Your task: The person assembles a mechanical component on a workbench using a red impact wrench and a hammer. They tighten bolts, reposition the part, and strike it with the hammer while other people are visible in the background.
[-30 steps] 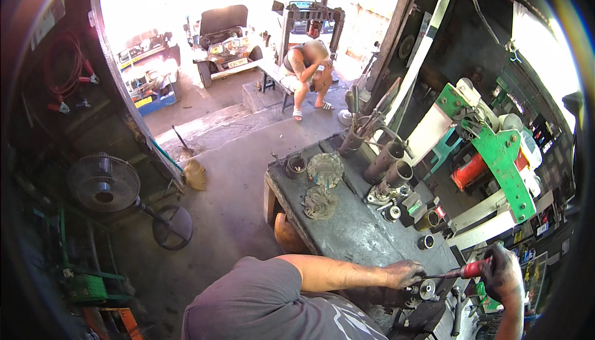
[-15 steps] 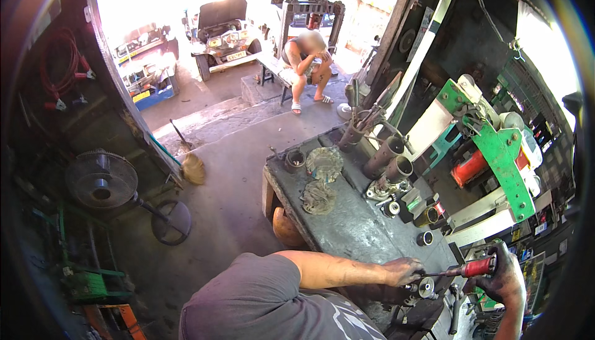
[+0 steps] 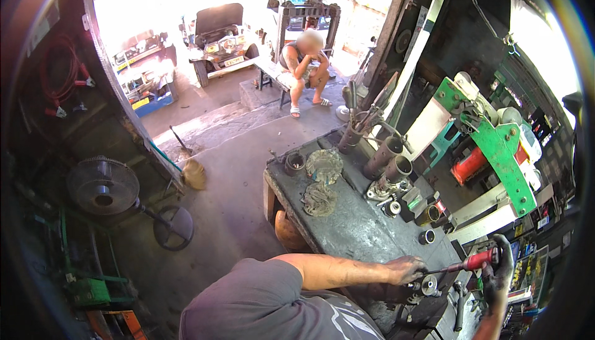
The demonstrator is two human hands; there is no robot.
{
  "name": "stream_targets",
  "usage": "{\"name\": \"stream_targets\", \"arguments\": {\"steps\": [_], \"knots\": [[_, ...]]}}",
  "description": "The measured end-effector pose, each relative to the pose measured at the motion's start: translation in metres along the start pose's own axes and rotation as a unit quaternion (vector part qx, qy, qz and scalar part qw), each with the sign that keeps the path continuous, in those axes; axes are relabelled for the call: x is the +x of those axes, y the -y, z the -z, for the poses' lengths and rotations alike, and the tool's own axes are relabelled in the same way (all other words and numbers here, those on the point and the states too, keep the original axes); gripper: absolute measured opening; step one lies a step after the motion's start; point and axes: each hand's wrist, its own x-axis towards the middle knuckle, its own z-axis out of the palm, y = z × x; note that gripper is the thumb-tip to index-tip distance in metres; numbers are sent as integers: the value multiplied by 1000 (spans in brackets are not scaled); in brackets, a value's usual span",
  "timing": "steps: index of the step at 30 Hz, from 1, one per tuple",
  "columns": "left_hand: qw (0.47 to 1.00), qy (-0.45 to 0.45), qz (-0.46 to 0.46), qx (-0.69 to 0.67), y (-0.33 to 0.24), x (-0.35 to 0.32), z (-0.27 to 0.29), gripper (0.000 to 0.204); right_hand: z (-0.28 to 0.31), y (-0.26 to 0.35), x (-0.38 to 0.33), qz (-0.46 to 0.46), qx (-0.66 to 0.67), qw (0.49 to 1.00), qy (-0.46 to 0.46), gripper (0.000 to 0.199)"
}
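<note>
My left hand [image 3: 406, 270] is closed at the bench, its fingers pinching the far end of a long thin dark shaft. That shaft runs out of a red hand-held power tool [image 3: 478, 260], whose exact kind I cannot make out. My right hand [image 3: 499, 272], in dark grime, is wrapped round the tool's rear end. Just below the shaft, a round silvery metal part [image 3: 429, 285] sits among dark metal fittings at the bench's near edge. What the shaft's tip touches is hidden by my left fingers. A dark-handled tool [image 3: 459, 313] lies below the red one.
On the dark workbench [image 3: 365, 234] stand metal cylinders [image 3: 398, 168], a can of tools [image 3: 351, 136], rags [image 3: 319, 198] and a small ring [image 3: 426, 236]. A green and white hoist frame [image 3: 505, 160] rises at the right. A fan [image 3: 103, 185] stands left; a person [image 3: 304, 67] sits beyond.
My right hand and the red tool's rear end have shifted slightly up and left, so the shaft slants more. My left hand keeps its hold nearly in place. The seated person's hands moved slightly.
</note>
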Motion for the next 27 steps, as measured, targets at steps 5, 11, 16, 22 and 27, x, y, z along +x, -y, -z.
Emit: {"name": "stream_targets", "arguments": {"steps": [5, 11, 16, 22, 27], "knots": [[997, 43, 60, 20, 8, 1, -3, 32, -132, -83, -58, -135, 381, 864, -298, 59], [993, 53, 107, -23, -8, 10, 20, 28, -208, -104, -64, -109, 441, 833, -317, 40], [982, 124, 141, -2, -45, 38, 47, 25, -169, -58, -43, -105, 496, 805, -307, 67], [978, 103, -108, 146, -42, 72, 70, 21, -102, -40, -64, -65, 610, 694, -377, 78], [954, 105, 189, 208, 50, 74, 92, 30, -45, -22, -133, 26, 517, 763, -388, 81]]}}
